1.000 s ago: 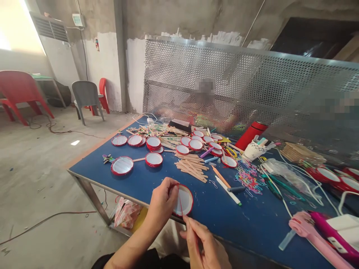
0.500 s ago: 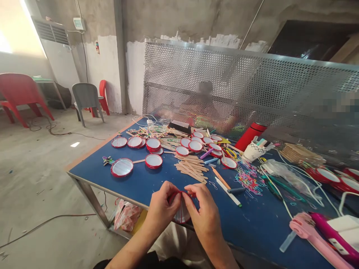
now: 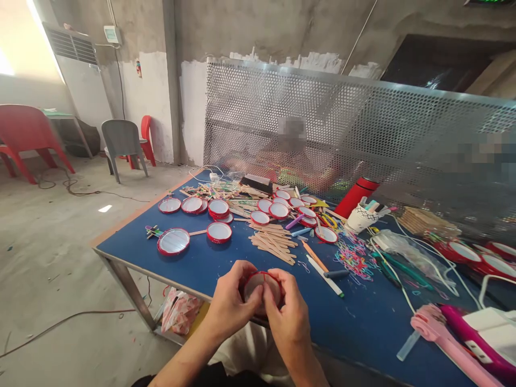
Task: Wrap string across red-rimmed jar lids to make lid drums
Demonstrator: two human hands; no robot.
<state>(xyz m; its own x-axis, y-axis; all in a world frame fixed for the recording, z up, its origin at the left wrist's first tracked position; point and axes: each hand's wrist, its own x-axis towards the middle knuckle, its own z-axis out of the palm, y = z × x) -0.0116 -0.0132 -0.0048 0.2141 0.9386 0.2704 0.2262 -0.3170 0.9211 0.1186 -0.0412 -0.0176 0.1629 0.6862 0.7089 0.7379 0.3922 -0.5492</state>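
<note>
Close to the table's front edge, a round disc [image 3: 253,284] with a red rim and pale face is held between both hands. My left hand [image 3: 234,296] wraps its left side, thumb on the face. On the right side, my right hand [image 3: 289,307] grips the rim with its thumb pressed beside the other thumb. A short red band shows at the top of the face; the thumbs and fingers hide much of the disc. Beyond the hands lie a pile of wooden craft sticks [image 3: 274,244] and another red-rimmed disc [image 3: 219,232].
On the blue table [image 3: 189,274] are several more discs, colourful rubber bands [image 3: 357,258], a white marker [image 3: 324,275], a pen cup [image 3: 360,217], a red bottle [image 3: 357,196] and a pink tool [image 3: 447,341]. A perforated metal screen [image 3: 258,102] stands behind, with a person beyond it.
My right hand has come up from below the disc, where it pulled a red strand downward, to its top edge, then its right side. Both thumbs now rest on the face.
</note>
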